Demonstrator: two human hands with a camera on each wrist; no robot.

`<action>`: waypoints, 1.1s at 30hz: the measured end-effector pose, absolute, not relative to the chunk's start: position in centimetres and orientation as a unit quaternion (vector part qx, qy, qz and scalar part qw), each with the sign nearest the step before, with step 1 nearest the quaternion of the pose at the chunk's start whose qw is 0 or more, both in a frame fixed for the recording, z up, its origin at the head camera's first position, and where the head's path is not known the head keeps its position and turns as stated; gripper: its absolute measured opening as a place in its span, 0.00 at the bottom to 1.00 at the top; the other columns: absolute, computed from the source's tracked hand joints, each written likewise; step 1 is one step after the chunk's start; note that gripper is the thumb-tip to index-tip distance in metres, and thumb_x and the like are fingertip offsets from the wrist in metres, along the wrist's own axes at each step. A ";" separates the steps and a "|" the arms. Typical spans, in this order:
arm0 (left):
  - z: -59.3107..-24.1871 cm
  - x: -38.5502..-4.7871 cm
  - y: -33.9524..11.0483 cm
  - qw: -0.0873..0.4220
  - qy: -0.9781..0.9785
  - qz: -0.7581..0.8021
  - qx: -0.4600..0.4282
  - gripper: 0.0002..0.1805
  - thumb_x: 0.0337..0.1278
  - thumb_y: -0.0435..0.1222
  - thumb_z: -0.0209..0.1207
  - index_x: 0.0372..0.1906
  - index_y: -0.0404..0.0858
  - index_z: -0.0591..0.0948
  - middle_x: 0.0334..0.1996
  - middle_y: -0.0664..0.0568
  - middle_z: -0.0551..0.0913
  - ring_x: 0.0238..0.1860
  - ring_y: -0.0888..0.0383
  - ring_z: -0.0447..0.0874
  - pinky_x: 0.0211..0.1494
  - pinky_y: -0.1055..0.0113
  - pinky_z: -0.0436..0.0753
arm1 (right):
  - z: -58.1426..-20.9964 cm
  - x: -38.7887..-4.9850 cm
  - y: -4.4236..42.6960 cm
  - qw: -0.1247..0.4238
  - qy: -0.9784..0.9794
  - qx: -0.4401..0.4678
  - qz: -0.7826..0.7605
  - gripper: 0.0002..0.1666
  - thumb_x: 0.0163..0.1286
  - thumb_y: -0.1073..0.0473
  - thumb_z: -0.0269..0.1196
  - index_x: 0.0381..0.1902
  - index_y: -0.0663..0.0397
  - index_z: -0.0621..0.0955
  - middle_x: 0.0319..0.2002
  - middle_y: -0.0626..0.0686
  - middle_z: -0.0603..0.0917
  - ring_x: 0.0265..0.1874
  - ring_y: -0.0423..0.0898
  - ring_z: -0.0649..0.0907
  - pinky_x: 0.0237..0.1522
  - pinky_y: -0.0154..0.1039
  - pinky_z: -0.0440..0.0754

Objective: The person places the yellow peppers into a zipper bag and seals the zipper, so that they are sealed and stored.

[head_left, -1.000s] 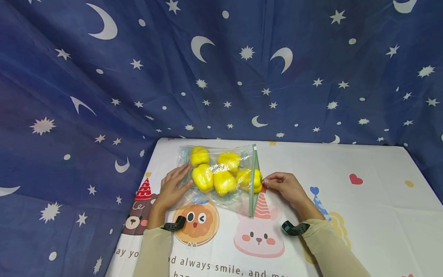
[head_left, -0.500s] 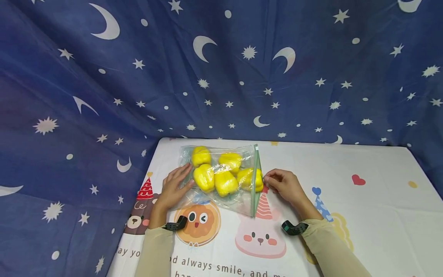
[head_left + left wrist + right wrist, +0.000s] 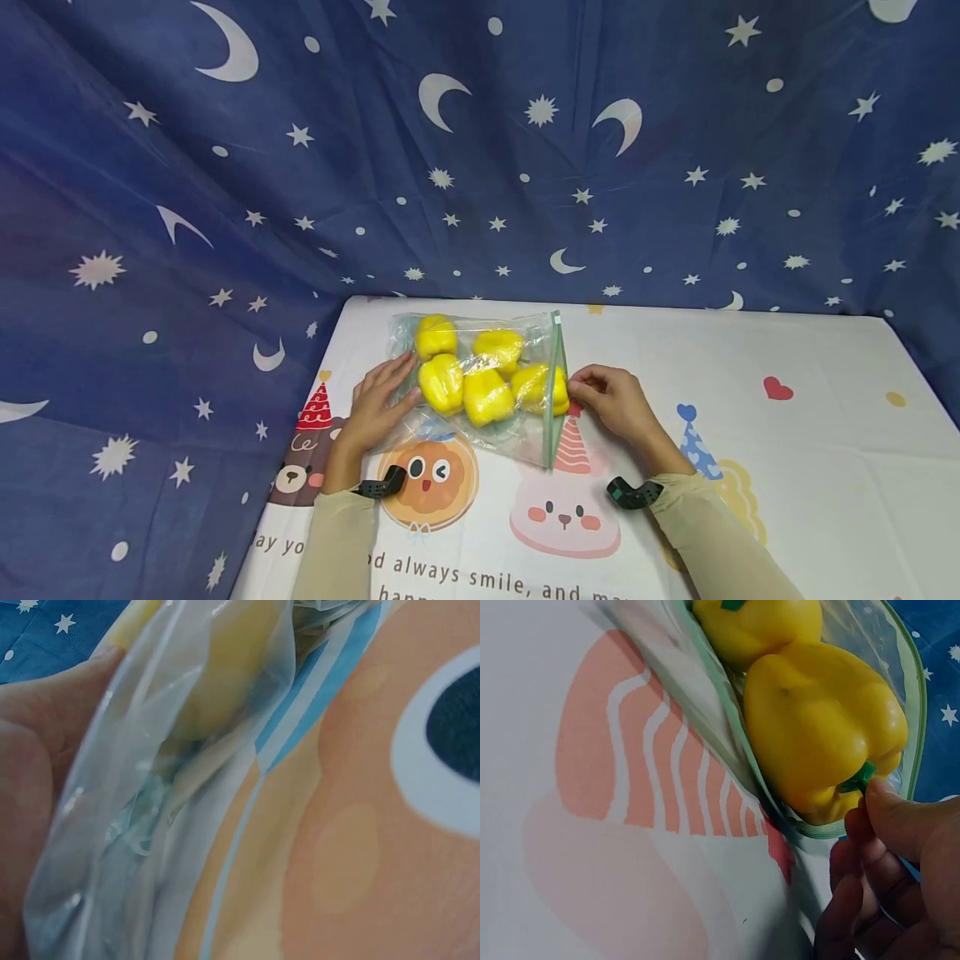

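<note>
A clear zip bag point(image 3: 517, 437) with a green-edged mouth lies on its side, its mouth toward the right. Several yellow bell peppers point(image 3: 442, 385) are inside it. Another yellow bell pepper point(image 3: 825, 720) sits in the mouth, its stem end out past the green edge. My right hand point(image 3: 617, 402) pinches that pepper's green stem point(image 3: 859, 778) between thumb and forefinger, while the other fingers curl below. With fingers spread, my left hand point(image 3: 378, 404) rests against the bag's far-left end. In the left wrist view, the bag's film point(image 3: 120, 787) covers part of that hand.
A white printed tablecloth point(image 3: 825, 467) with cartoon figures and lettering covers the table. Behind and to the left hangs a dark blue curtain point(image 3: 360, 150) with moons and stars. Each wrist wears a black strap device point(image 3: 633, 493).
My right hand has edged slightly left, and the pepper at the mouth sits a little deeper in the bag. My left hand stays at the bag's left end.
</note>
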State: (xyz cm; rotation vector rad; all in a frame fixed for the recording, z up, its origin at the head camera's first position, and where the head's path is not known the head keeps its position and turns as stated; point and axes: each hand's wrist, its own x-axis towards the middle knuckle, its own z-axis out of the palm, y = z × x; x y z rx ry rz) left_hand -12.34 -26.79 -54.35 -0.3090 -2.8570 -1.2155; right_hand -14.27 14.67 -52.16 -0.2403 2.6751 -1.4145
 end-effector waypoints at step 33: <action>-54.3 -12.4 -26.8 0.019 -0.914 -0.394 -0.096 0.39 0.67 0.48 0.62 0.80 0.51 0.63 0.78 0.47 0.66 0.79 0.42 0.56 0.75 0.35 0.47 | -51.8 -13.8 13.2 0.214 0.744 -0.012 -0.633 0.35 0.71 0.48 0.69 0.69 0.58 0.74 0.58 0.65 0.81 0.43 0.50 0.88 0.45 0.45 0.90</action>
